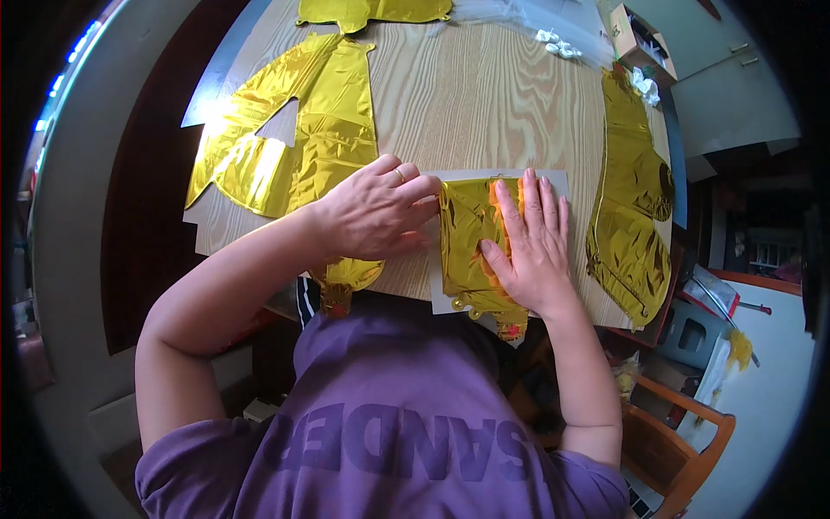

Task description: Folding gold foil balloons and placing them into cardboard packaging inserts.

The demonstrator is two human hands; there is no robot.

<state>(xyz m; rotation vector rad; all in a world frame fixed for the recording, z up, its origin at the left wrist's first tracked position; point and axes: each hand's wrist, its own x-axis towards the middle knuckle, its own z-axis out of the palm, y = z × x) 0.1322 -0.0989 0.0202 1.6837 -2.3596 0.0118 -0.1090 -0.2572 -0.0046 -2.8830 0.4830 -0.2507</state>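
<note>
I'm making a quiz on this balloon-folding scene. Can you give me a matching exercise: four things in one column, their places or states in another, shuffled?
Things:
1. Folded gold foil balloon
2. Flat triangular-holed gold balloon
3. Small cardboard box
4. Left hand

Places or states:
A. Far right corner of the wooden table
B. Wears a ring, fingertips at the folded balloon's left edge
C. Under the right hand, on a white sheet
D. Spread left of the hands

Pairs: 1-C, 2-D, 3-A, 4-B

head cam | worn on head, faces steeply down | close over wooden table (450, 95) edge and own forearms | fisheye, edges bend at rim | single view, no overlap
</note>
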